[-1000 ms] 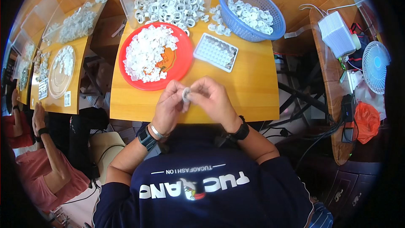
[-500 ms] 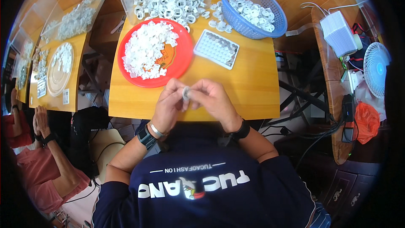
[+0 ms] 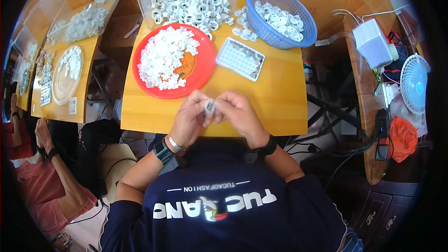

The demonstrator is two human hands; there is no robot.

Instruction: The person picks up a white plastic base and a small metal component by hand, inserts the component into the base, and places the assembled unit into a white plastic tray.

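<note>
At mid-frame, above the lower part of the bench [image 3: 284, 112], the fingers of the left hand [image 3: 187, 117] and right hand [image 3: 243, 117] pinch a small round white part [image 3: 210, 107], probably light, stiff and slightly slippery, best gripped by its rim.

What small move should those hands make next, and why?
Perhaps the right hand should press gently on the small round white piece while the left hand steadies it: both hands meet at it, over the wooden table. I cannot tell whether anything sits inside.
</note>
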